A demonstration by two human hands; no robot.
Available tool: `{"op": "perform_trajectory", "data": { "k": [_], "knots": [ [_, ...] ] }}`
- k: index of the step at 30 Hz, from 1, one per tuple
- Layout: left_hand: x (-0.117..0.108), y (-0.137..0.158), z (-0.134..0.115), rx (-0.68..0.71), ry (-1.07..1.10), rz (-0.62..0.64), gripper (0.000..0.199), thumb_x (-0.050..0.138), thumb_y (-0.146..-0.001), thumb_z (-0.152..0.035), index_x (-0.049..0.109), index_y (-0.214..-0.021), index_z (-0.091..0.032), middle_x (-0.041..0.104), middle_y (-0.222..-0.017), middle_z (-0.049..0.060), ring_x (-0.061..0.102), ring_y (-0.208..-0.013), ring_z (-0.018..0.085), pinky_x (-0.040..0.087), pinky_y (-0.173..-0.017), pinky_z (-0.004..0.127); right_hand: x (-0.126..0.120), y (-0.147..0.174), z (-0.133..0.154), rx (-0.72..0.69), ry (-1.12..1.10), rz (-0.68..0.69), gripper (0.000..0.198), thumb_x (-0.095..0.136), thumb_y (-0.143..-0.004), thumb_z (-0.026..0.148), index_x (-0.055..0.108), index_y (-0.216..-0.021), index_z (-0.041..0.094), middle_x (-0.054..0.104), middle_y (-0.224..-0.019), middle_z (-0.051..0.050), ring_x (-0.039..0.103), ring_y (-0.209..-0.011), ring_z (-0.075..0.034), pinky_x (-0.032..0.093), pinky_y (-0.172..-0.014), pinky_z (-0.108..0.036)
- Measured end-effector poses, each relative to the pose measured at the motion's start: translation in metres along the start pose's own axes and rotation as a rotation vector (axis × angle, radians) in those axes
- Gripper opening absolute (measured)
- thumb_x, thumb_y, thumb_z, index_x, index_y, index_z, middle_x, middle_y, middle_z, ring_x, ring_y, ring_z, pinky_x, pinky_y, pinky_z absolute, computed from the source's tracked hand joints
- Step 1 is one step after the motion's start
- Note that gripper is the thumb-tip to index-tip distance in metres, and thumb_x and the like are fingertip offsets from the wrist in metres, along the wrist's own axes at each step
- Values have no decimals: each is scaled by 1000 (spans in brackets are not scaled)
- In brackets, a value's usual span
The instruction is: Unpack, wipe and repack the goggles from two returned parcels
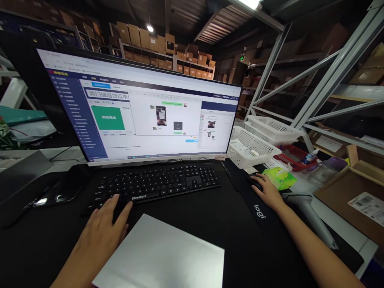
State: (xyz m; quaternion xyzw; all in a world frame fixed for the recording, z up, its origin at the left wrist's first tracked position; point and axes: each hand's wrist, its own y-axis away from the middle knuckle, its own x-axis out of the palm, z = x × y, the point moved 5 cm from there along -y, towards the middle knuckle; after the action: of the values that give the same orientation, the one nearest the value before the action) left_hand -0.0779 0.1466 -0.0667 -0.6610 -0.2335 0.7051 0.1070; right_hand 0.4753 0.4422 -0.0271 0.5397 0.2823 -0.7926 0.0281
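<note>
My left hand (100, 228) rests at the lower left corner of a black keyboard (156, 180), fingers spread and holding nothing. Its fingertips lie on or just at the keyboard's front edge. My right hand (268, 191) is laid over a black computer mouse (253, 181), which is mostly covered by the fingers. Under that hand is a dark mouse pad (255, 204) with a "logi" mark. Between my arms a plain silvery-white flat box or sheet (171, 256) lies at the front of the desk. Behind the keyboard stands a lit monitor (156, 116) with a chat window open.
A dark phone (61, 188) lies left of the keyboard, a pen (229, 175) to its right. White baskets (255, 148), a green tissue pack (280, 178) and a grey barcode scanner (315, 218) sit at right. An open cardboard box (351, 192) flanks the desk's right side.
</note>
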Motion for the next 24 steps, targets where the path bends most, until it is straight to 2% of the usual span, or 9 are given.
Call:
{"op": "perform_trajectory", "data": {
  "k": [4, 10, 12, 16, 21, 24],
  "knots": [
    [1, 0, 4, -3, 13, -12, 76, 32, -95, -43, 61, -153, -2, 34, -175, 33, 39, -162, 52, 30, -132, 75, -1, 0, 0, -1, -11, 4, 44, 58, -103, 44, 73, -140, 29, 61, -155, -15, 67, -138, -38, 57, -118, -60],
    [32, 1, 38, 39, -23, 136, 84, 53, -86, -54, 60, -157, -10, 34, -177, 28, 37, -161, 57, 33, -130, 78, -2, -1, 1, 3, -22, 9, 50, 59, -102, 45, 67, -148, 29, 60, -155, -15, 65, -141, -37, 57, -119, -56],
    [38, 3, 44, 69, -37, 130, 86, 57, -85, -55, 58, -159, -11, 31, -178, 29, 36, -161, 57, 32, -130, 79, -3, -1, 0, 7, -26, 7, 51, 60, -101, 45, 67, -149, 29, 60, -155, -15, 66, -140, -37, 57, -119, -55],
    [36, 6, 43, 107, -45, 54, 83, 54, -90, -53, 56, -160, -11, 29, -179, 28, 37, -161, 56, 31, -131, 78, -3, -1, 0, -7, -44, 3, 53, 62, -99, 45, 66, -149, 27, 61, -154, -15, 66, -139, -36, 56, -119, -56],
    [32, 3, 42, 39, -63, 182, 85, 59, -87, -56, 56, -161, -15, 31, -179, 26, 36, -163, 54, 29, -133, 76, -3, -1, -1, -7, -50, 6, 53, 63, -97, 42, 67, -148, 27, 61, -154, -16, 65, -140, -37, 56, -120, -58],
    [23, 0, 35, 59, -88, 184, 81, 58, -88, -49, 56, -160, -12, 32, -178, 29, 37, -162, 53, 32, -132, 75, -2, 0, -1, -5, -43, -2, 52, 61, -98, 41, 68, -147, 26, 61, -154, -17, 66, -139, -37, 57, -118, -58]
  ]
}}
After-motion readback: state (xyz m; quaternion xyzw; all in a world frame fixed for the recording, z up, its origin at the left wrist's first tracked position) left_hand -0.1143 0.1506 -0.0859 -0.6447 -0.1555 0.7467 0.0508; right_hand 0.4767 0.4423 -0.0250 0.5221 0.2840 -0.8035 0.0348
